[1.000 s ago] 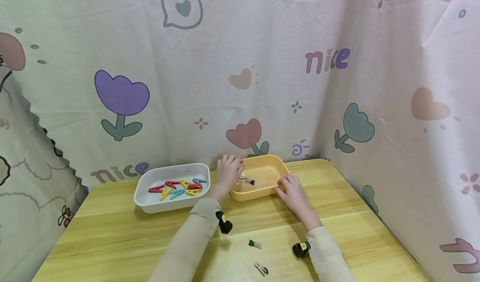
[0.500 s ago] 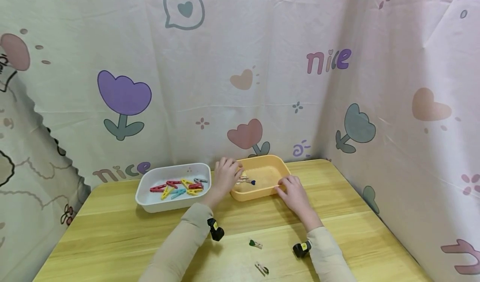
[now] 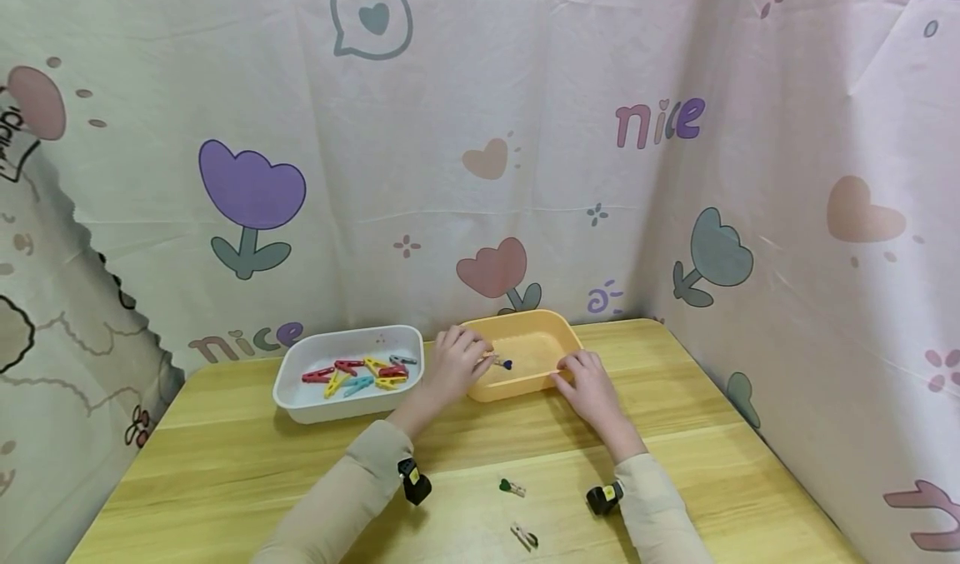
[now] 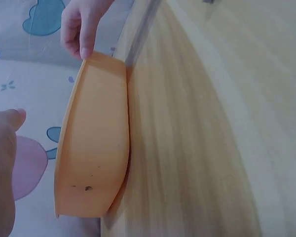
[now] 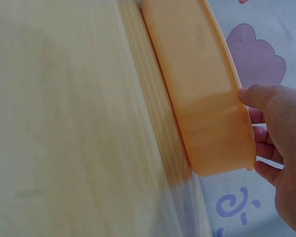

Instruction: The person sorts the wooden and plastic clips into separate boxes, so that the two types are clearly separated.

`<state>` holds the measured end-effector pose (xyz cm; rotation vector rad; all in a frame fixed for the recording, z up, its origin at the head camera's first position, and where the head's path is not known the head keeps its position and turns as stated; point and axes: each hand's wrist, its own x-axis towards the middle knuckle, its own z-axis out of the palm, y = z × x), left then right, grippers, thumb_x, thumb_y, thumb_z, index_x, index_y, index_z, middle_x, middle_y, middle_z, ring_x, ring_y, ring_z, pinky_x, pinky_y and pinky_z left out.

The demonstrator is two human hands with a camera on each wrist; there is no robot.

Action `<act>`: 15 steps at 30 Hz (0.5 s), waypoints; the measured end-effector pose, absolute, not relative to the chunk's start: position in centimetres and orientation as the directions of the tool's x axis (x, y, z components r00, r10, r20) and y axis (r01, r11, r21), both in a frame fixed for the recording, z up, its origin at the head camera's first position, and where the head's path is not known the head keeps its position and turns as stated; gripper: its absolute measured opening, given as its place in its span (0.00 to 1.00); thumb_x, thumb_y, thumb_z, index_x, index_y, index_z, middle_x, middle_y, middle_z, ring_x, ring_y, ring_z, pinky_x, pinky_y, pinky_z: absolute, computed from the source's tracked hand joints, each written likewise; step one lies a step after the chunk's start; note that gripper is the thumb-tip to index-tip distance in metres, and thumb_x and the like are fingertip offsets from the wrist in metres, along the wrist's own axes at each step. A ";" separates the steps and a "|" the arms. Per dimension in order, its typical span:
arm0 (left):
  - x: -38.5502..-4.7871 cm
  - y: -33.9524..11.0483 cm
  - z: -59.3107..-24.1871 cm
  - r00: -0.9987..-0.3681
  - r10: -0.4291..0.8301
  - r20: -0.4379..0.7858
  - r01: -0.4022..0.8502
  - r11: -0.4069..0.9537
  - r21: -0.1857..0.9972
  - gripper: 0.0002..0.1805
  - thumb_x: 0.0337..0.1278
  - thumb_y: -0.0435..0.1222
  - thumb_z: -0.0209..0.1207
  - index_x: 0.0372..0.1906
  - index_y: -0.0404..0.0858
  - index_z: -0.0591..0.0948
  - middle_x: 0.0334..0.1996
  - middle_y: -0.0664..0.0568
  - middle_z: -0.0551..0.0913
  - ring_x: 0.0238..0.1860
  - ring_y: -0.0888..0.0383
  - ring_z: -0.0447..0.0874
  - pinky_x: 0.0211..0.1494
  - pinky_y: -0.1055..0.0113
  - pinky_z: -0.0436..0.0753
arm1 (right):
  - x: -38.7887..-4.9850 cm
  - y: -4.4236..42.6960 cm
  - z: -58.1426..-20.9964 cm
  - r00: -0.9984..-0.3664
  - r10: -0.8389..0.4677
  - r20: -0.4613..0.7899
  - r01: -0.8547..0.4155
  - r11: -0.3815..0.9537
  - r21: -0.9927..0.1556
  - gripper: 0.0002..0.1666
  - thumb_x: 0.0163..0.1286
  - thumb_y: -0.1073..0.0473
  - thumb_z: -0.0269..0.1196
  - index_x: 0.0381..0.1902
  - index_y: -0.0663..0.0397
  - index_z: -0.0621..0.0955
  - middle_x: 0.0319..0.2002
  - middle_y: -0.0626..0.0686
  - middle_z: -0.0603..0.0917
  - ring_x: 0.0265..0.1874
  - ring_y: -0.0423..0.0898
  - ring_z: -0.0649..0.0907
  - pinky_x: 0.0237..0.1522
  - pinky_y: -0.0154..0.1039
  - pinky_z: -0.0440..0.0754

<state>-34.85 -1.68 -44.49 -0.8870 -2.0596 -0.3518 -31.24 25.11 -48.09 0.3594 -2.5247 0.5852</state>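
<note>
My right hand (image 3: 588,387) grips the front right corner of a yellow-orange plastic bin (image 3: 517,389), thumb outside the wall and fingers behind the rim, as the right wrist view shows. Over the bin's left end is my left hand (image 3: 453,364), fingers loosely bent above small wooden clothespins, most of which it hides. One clothespin with a dark blue heart (image 3: 507,364) shows beside its fingertips. In the left wrist view only the thumb (image 4: 5,128) appears, apart from the bin wall; whether the hidden fingers touch a clothespin is unclear.
A white bin (image 3: 345,410) with several red, yellow, blue and grey clothespins (image 3: 360,385) stands left of the yellow-orange one. Nearer on the wooden table (image 3: 225,464) lie a green-heart clothespin (image 3: 512,487) and another small clothespin (image 3: 525,536). A patterned curtain (image 3: 375,172) hangs behind.
My left hand has dropped lower over the yellow-orange bin's left end and covers more of the clothespins there; its forearm has swung left. My right hand keeps its hold on the corner.
</note>
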 end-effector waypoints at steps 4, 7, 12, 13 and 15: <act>-34.2 -2.0 -44.6 -0.331 0.507 0.796 0.719 0.682 -0.135 0.10 0.48 0.45 0.71 0.33 0.46 0.86 0.34 0.55 0.83 0.41 0.54 0.77 0.40 0.60 0.71 | -31.2 25.1 -48.2 -0.831 -0.134 0.540 -0.358 0.872 -0.334 0.09 0.63 0.55 0.68 0.35 0.54 0.81 0.39 0.53 0.79 0.44 0.53 0.75 0.50 0.49 0.75; -33.7 -2.3 -44.7 -0.307 0.547 0.779 0.726 0.664 -0.180 0.10 0.50 0.46 0.70 0.35 0.47 0.86 0.36 0.56 0.83 0.42 0.55 0.77 0.41 0.61 0.72 | -31.3 25.1 -48.2 -0.825 -0.136 0.549 -0.362 0.873 -0.328 0.10 0.62 0.55 0.69 0.35 0.54 0.81 0.39 0.53 0.79 0.44 0.53 0.75 0.49 0.49 0.75; -32.5 -2.7 -44.5 -0.274 0.609 0.745 0.746 0.623 -0.235 0.09 0.52 0.46 0.69 0.36 0.48 0.85 0.38 0.57 0.84 0.44 0.56 0.77 0.44 0.61 0.73 | -31.3 25.1 -48.2 -0.819 -0.136 0.558 -0.362 0.876 -0.318 0.10 0.61 0.56 0.69 0.35 0.54 0.81 0.39 0.54 0.79 0.44 0.53 0.75 0.50 0.49 0.75; -32.2 -2.7 -44.5 -0.263 0.617 0.742 0.751 0.614 -0.244 0.09 0.50 0.46 0.69 0.35 0.48 0.84 0.38 0.57 0.84 0.44 0.56 0.78 0.45 0.62 0.73 | -31.3 25.1 -48.2 -0.820 -0.136 0.557 -0.362 0.876 -0.319 0.10 0.61 0.56 0.69 0.35 0.54 0.81 0.39 0.54 0.79 0.44 0.53 0.75 0.50 0.49 0.75; -31.7 -2.7 -44.4 -0.242 0.628 0.740 0.762 0.595 -0.256 0.09 0.48 0.45 0.71 0.34 0.48 0.84 0.37 0.57 0.84 0.44 0.56 0.78 0.45 0.62 0.73 | -31.3 25.1 -48.1 -0.824 -0.136 0.550 -0.360 0.876 -0.322 0.10 0.61 0.55 0.69 0.35 0.54 0.81 0.39 0.54 0.80 0.45 0.53 0.76 0.51 0.49 0.75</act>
